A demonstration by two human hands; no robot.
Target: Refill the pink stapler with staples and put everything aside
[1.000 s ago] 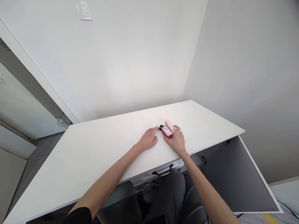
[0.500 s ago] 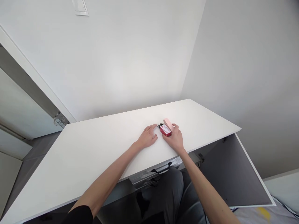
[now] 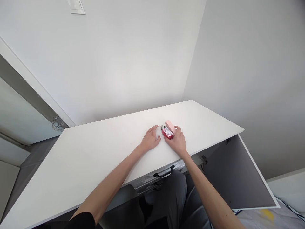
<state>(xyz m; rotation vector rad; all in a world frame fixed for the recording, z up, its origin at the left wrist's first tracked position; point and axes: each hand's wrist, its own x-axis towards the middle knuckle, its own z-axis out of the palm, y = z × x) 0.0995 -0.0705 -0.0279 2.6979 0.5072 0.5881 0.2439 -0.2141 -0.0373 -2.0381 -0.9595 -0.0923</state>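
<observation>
On the white desk (image 3: 95,152) my right hand (image 3: 178,142) wraps its fingers round a small red box (image 3: 167,133) with a white label. A pale pink block (image 3: 170,125) lies against the box's far side, touching my fingertips. A tiny dark object (image 3: 163,127) sits just beyond the box. My left hand (image 3: 151,140) rests flat on the desk to the left of the box, fingers spread and holding nothing.
The desk stands in a room corner with white walls. A cabinet door (image 3: 238,171) hangs open at the right under the desk's edge. A drawer with a black handle (image 3: 164,174) shows below the front edge, above my lap. A wall switch (image 3: 76,6) is at upper left.
My left fingertips have drawn back a little from the dark object and now lie flatter. My right hand keeps its grip on the red box. The view shifted slightly.
</observation>
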